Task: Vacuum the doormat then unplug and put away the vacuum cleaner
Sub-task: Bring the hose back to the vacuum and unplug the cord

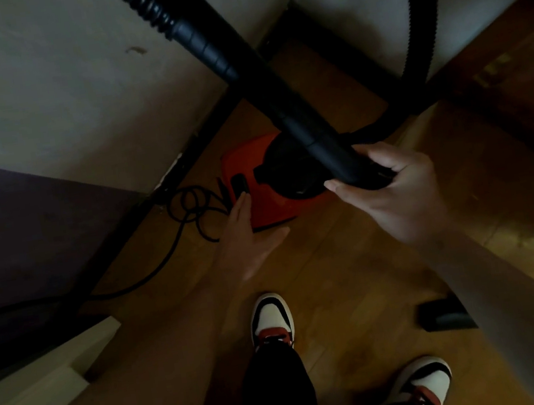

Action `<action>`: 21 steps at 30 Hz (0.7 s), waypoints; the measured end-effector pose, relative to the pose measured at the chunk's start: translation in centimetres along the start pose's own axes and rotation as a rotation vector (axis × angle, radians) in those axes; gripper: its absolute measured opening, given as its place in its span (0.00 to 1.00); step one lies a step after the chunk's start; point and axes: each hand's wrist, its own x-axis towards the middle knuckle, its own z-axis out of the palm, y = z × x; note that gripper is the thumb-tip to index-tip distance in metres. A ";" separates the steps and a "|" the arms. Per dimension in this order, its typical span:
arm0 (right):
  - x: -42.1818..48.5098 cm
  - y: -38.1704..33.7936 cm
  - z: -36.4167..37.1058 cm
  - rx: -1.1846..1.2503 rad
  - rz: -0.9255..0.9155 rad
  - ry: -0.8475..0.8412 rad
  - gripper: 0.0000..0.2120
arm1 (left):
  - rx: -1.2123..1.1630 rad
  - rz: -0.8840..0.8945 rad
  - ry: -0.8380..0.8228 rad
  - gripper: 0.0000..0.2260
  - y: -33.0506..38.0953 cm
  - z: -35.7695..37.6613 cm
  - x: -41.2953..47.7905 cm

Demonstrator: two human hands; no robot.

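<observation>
A red vacuum cleaner (269,202) with a black round top stands on the wooden floor by the wall. My left hand (246,236) reaches down with straight fingers, its fingertips touching the black switch (239,184) on the red body. My right hand (392,190) grips the black rigid tube (237,57) near its lower end, above the vacuum. The ribbed black hose (416,6) loops up at the right. A black power cord (190,210) lies coiled to the left of the vacuum and runs off left along the floor.
White walls meet in a corner behind the vacuum. A dark purple surface (19,222) fills the left. My two shoes (271,319) stand on the wooden floor (339,278) below. A black nozzle-like part (445,314) lies at the lower right, partly behind my right arm.
</observation>
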 end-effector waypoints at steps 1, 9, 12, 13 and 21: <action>-0.1 -0.3 0.0 -0.010 -0.016 0.001 0.14 | -0.032 -0.005 0.008 0.52 0.4 -0.3 -0.8; -1.4 -2.4 0.0 -0.012 -0.106 -0.011 0.12 | -0.123 0.053 0.166 0.35 3.6 -2.4 -8.9; -2.1 -3.2 -0.1 0.021 -0.136 -0.006 0.14 | -0.140 0.055 0.235 0.39 3.4 -2.8 -12.3; -2.2 -3.5 -0.1 0.033 -0.149 -0.007 0.15 | -0.140 0.046 0.260 0.38 3.2 -2.9 -13.2; -3.4 -7.8 0.4 0.208 -0.170 -0.038 0.15 | -0.106 0.074 0.454 0.27 4.6 -3.7 -21.5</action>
